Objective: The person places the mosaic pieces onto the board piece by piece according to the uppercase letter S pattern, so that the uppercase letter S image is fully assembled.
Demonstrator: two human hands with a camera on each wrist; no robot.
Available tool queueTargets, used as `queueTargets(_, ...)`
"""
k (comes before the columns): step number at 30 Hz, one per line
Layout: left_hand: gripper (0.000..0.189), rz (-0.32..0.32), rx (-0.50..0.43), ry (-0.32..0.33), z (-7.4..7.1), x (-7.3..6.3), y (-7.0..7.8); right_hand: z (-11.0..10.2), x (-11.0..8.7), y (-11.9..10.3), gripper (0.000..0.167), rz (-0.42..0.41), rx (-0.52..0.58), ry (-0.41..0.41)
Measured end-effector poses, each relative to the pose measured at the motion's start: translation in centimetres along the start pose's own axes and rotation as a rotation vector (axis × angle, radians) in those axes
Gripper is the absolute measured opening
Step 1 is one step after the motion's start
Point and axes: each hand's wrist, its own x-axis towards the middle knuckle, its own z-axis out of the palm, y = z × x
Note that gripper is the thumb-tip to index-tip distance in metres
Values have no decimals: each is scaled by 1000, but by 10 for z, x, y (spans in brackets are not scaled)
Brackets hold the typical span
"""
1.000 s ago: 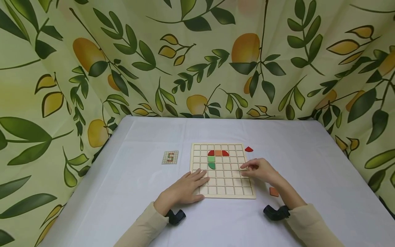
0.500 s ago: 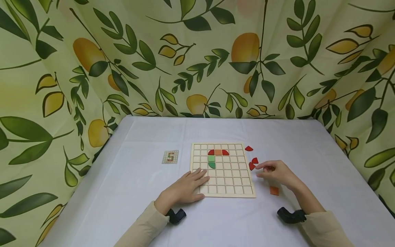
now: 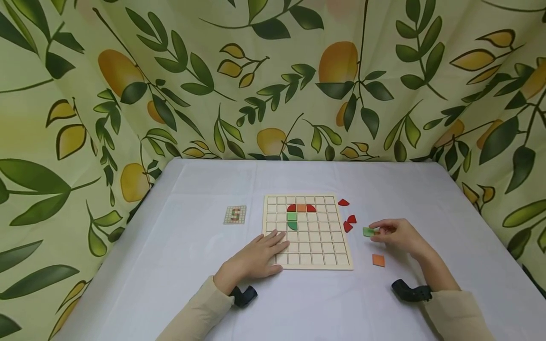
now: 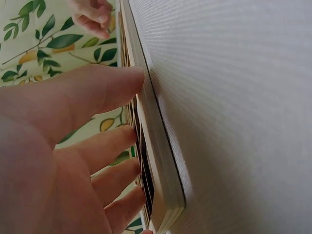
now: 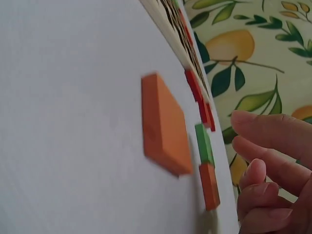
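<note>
My left hand [image 3: 256, 258] rests on the lower left corner of a wooden grid board [image 3: 320, 247], fingers spread, thumb at the near edge. On the board, red quarter-circles [image 3: 311, 208] flank an orange square [image 3: 301, 208]. Below the left one sit a light green square [image 3: 292, 216] and a dark green quarter-circle [image 3: 292, 226]. Right of the board, my right hand [image 3: 401, 237] hovers over a loose green square tile [image 3: 368, 232] and an orange tile [image 5: 209, 187] beside it. Its thumb and forefinger are apart with nothing between them, the other fingers loosely curled.
Another orange square tile [image 3: 378, 260] lies nearer me. Three loose red quarter-circles [image 3: 351, 219] lie along the board's right edge. Left of the board lies a small card [image 3: 235, 215] printed with a coloured S on a grid. A patterned curtain [image 3: 273, 94] hangs behind the white-covered table [image 3: 192, 189].
My right hand has moved right, off the board, past the red quarter-circles to the green and orange tiles. My left hand has stayed on the board.
</note>
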Motion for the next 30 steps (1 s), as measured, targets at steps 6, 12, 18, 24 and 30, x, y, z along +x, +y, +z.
queueTargets(6,62,4,7,4,-1,2,0,-9,2,14,45,29,-23,-2)
queueTargets(12,63,3,-11,-3,0,2,0,-13,4,24,45,26,2,-35)
queueTargets(18,63,2,-23,-10,1,0,0,-15,1,30,46,57,-15,-55)
queueTargets(24,62,8,-30,-6,0,0,0,-16,0,32,43,79,-40,-39)
queueTargets(30,62,4,-48,-12,-1,1,-1,-15,3,33,40,69,-48,-30)
